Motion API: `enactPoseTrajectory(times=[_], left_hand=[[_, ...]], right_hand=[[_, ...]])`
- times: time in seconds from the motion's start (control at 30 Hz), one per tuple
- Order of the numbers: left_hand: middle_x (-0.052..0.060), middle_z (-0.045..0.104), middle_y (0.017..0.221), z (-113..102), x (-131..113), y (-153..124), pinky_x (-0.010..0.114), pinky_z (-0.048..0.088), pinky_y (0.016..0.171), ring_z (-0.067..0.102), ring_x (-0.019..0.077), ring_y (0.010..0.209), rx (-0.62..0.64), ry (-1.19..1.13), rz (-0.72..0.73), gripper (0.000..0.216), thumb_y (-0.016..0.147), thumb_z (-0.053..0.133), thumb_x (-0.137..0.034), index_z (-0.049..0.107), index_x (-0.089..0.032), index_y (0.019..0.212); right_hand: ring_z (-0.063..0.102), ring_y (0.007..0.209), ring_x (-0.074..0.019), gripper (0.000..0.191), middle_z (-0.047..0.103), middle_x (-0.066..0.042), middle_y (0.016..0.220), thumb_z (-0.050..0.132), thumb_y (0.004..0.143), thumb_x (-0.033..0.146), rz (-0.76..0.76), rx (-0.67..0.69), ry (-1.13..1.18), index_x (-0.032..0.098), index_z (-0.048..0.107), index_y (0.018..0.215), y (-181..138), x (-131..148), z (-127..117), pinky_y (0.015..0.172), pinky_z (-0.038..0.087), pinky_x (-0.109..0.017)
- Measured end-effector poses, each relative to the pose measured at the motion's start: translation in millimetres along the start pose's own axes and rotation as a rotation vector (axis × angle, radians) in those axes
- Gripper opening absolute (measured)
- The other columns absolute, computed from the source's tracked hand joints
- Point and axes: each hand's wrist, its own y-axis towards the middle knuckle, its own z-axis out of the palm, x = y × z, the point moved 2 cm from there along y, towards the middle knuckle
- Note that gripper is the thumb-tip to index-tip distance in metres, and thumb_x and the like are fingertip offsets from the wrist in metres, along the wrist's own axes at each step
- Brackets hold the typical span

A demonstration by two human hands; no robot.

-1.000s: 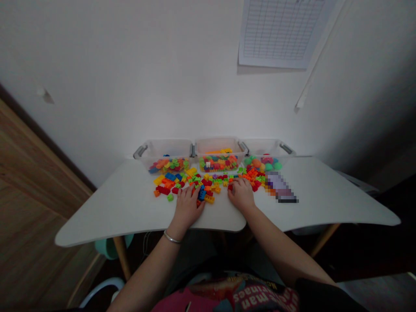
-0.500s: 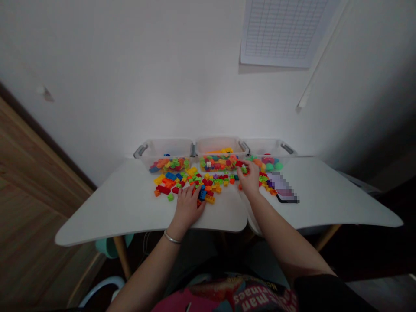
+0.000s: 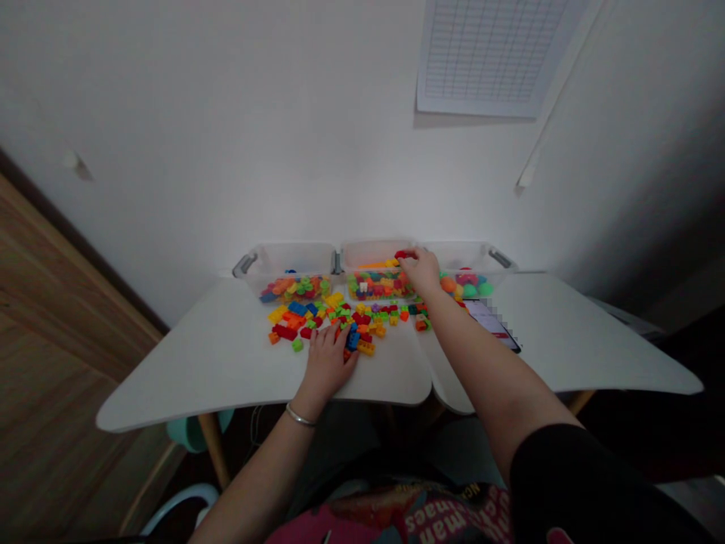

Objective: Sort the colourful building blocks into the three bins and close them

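Observation:
My right hand (image 3: 420,270) is over the right end of the middle clear bin (image 3: 378,248), its fingers closed on a red toy brick (image 3: 402,255). My left hand (image 3: 331,357) rests on the near side of a loose pile of building bricks on the table, fingers apart and stretched forward. Beside its thumb lie a blue brick (image 3: 353,338) and a yellow-orange brick (image 3: 366,348). What is under the left palm is hidden. Red bricks (image 3: 285,332) and a green brick (image 3: 297,344) lie to its left.
The left clear bin (image 3: 294,257) holds mixed bricks; the right clear bin (image 3: 461,249) holds coloured balls. A phone (image 3: 492,321) lies on the right part of the white table (image 3: 583,340). A gap runs between two tabletops. A printed sheet (image 3: 481,60) hangs on the wall.
My right hand has moved up and forward from the table in front of the bins to above the middle bin, carrying a red brick. My left hand has stayed in place.

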Motion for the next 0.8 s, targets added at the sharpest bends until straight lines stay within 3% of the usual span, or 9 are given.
enactPoseTrajectory(times=[0.37, 0.57, 0.8], left_hand=[[0.016, 0.054, 0.139, 0, 0, 0, 0.057, 0.028, 0.115, 0.048, 0.0331, 0.127, 0.013, -0.006, -0.012, 0.057, 0.084, 0.058, -0.039, 0.052, -0.017, 0.137], [0.017, 0.053, 0.139, -1, 0, 0, 0.057, 0.027, 0.115, 0.048, 0.0336, 0.127, 0.018, -0.006, -0.006, 0.058, 0.084, 0.057, -0.039, 0.052, -0.016, 0.137], [0.016, 0.054, 0.138, -3, -1, -1, 0.056, 0.027, 0.115, 0.048, 0.0329, 0.127, 0.005, -0.009, -0.007, 0.057, 0.084, 0.057, -0.038, 0.052, -0.017, 0.137]], right_hand=[[0.062, 0.093, -0.0243, 0.033, 0.072, -0.009, 0.101, 0.059, 0.079, 0.031, 0.063, 0.033, -0.029, 0.016, 0.070, 0.107, 4, -2, 1, 0.090, 0.046, -0.040], [0.062, 0.097, -0.0232, 0.030, 0.072, -0.007, 0.104, 0.061, 0.077, 0.029, -0.022, 0.141, 0.044, 0.019, 0.070, 0.103, 4, -6, -6, 0.093, 0.046, -0.040], [0.058, 0.109, -0.0243, 0.025, 0.069, -0.009, 0.110, 0.052, 0.085, 0.028, -0.167, -0.017, 0.067, 0.020, 0.067, 0.104, -32, 2, -28, 0.100, 0.042, -0.041]])
